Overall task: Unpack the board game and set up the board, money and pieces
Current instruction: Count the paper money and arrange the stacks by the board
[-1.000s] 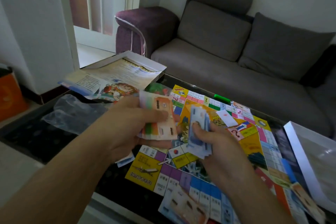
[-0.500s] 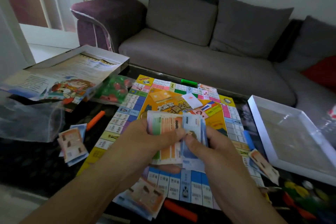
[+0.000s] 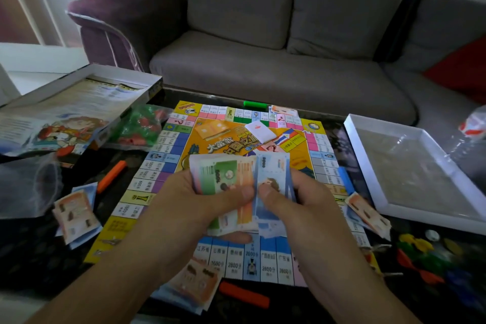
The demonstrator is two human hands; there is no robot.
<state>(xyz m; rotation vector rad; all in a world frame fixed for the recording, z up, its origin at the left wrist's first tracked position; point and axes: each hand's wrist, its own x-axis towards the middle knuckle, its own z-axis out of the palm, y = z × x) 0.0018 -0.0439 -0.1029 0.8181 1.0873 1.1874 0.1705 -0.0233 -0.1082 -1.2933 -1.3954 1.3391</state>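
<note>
The colourful game board (image 3: 168, 166) lies flat on the dark table. Above its near half, my left hand (image 3: 194, 208) grips a fanned stack of play money (image 3: 223, 176) with green and orange notes on top. My right hand (image 3: 297, 205) pinches a blue note (image 3: 273, 168) at the stack's right side, thumbs almost touching. Small money piles lie at the left (image 3: 75, 216), the near edge (image 3: 197, 281) and the right (image 3: 368, 213). A bag of green and red pieces (image 3: 139, 126) sits left of the board. Loose coloured pieces (image 3: 426, 258) lie at the near right.
The box lid with a rules sheet (image 3: 73, 105) sits far left, the white box tray (image 3: 410, 166) at the right. Orange (image 3: 111, 175), red (image 3: 244, 294), blue (image 3: 345, 179) and green (image 3: 255, 105) bars ring the board. A clear bag (image 3: 23, 187) lies left. A grey sofa (image 3: 263, 66) stands behind.
The view has swung right and down onto the board. My hands, apart a second ago, have come together, and the right hand's blue notes now meet the left hand's stack.
</note>
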